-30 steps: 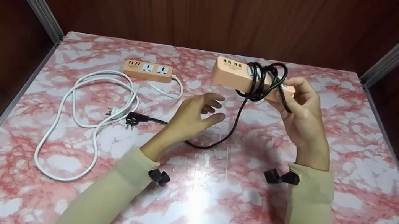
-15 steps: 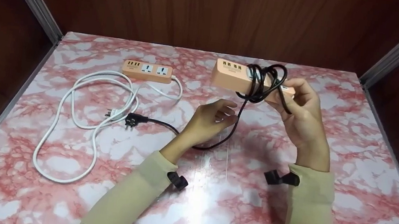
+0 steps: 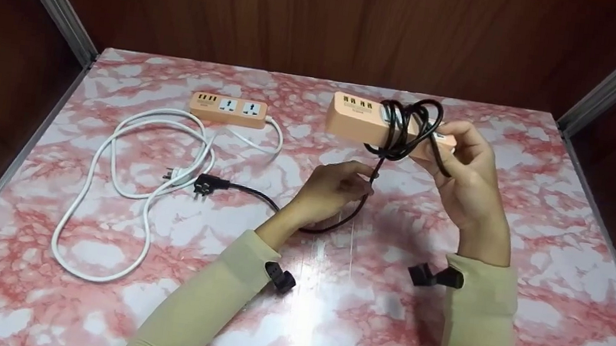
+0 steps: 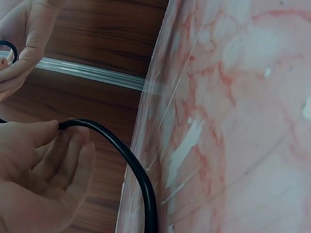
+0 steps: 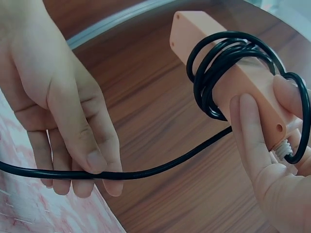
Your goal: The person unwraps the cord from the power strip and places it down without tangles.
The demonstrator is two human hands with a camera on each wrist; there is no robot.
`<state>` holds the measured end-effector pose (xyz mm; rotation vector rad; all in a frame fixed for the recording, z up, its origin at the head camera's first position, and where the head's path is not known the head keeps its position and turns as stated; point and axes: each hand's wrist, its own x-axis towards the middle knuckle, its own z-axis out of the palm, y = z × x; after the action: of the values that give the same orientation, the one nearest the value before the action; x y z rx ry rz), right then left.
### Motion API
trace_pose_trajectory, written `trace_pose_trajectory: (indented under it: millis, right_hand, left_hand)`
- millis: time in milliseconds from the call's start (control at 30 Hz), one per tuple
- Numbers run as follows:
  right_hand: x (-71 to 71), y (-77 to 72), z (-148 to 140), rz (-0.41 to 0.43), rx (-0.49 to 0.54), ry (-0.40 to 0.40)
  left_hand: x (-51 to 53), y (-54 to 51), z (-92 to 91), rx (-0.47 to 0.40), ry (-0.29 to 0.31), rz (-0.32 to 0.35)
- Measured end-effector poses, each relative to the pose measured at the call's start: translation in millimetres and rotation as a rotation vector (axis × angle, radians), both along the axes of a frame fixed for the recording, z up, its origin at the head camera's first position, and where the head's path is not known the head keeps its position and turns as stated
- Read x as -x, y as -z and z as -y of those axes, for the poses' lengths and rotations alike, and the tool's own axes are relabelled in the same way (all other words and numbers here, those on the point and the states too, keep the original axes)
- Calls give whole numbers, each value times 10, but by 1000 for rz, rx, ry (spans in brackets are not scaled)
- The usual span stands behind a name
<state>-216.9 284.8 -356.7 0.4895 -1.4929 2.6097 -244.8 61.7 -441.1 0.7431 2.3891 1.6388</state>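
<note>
My right hand (image 3: pixel 471 179) grips the end of an orange power strip (image 3: pixel 358 119), held up above the table. A black cord (image 3: pixel 399 134) is wound several times round the strip's middle. From the windings the cord's free length hangs down, and my left hand (image 3: pixel 332 191) pinches it between thumb and fingers just below the strip. In the right wrist view that pinched cord (image 5: pixel 160 170) runs slack between both hands. The cord's black plug (image 3: pixel 211 185) lies on the table. In the left wrist view, the cord (image 4: pixel 129 155) curves down from my fingertips.
A second orange power strip (image 3: pixel 227 110) lies at the back left of the marbled table (image 3: pixel 547 341). Its white cord (image 3: pixel 149 223) is spread in loose loops, and its white plug (image 3: pixel 178 174) is beside the black plug. Brown wood-grain panels (image 3: pixel 328 21) stand around the table.
My left hand has moved right to the hanging black cord and closed its thumb and fingers on it. The right hand and the strip it holds have barely moved.
</note>
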Motion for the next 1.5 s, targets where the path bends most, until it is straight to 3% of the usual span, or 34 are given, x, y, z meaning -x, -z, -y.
trace_pose_trajectory:
  millis: [233,433,600,833,1100,1333,1500]
  right_hand:
    - [-5,1,-2,-7,11,-17]
    - [-4,0,-3,-1,15,-28]
    - [0,2,-10,-16,28,-50]
    - [-4,-4,-14,-28,49,-86]
    - [-15,-12,-33,-35,162,-183]
    - [-25,-23,-60,-38,157,-193]
    - [-28,-14,-101,-48,141,-203]
  left_hand:
    - [34,-15,20,-71,17,57]
    - [52,-51,48,-249,14,147]
    - [78,-86,72,-323,-16,151]
    - [114,-119,113,-290,-61,62]
    - [175,-189,201,-201,-93,0]
    - [303,-433,288,-100,-170,-21]
    - [430,-663,318,-3,-187,-137]
